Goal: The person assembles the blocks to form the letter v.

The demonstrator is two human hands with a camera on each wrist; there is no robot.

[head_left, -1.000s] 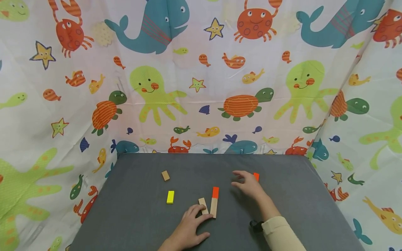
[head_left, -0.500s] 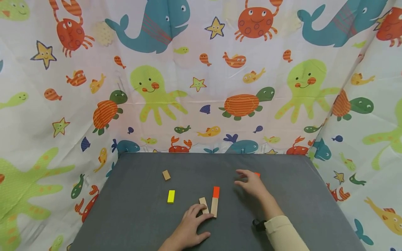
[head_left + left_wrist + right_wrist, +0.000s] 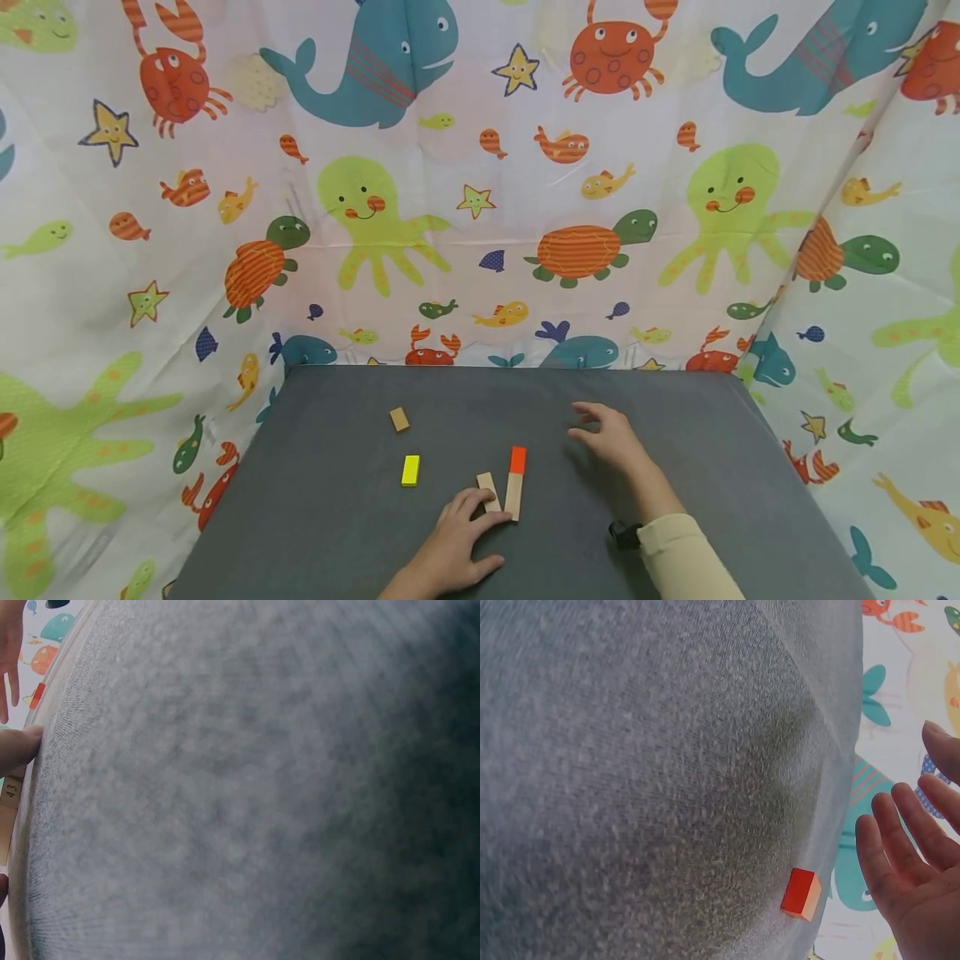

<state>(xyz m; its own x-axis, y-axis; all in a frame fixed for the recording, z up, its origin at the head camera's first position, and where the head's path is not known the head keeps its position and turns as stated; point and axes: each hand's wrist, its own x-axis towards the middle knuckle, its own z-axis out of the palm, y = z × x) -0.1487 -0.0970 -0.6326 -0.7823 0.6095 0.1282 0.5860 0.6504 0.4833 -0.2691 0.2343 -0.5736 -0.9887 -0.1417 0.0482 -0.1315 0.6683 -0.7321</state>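
Note:
My left hand [image 3: 453, 537] rests on the table with spread fingers. Its fingertips touch a plain wooden block [image 3: 486, 482], which leans slantwise beside a second plain wooden block [image 3: 513, 493]. An orange-red block [image 3: 518, 460] lies end to end with the second one. In the left wrist view a fingertip [image 3: 21, 748] shows above a wooden block marked 43 [image 3: 9, 793]. My right hand [image 3: 611, 437] hovers over the right part of the table, holding nothing, fingers loosely extended. The right wrist view shows another orange-red block [image 3: 801, 892] near that hand; in the head view the hand hides it.
A yellow block [image 3: 410, 471] and a small tan block [image 3: 399, 419] lie on the left half of the grey table [image 3: 322, 517]. A dark strap or device [image 3: 624, 535] sits at my right wrist. Behind the table hangs a curtain [image 3: 465, 250] with sea animals.
My right hand has drifted a little to the right and now covers the orange-red block that showed behind it. The left hand and the blocks by it stay put.

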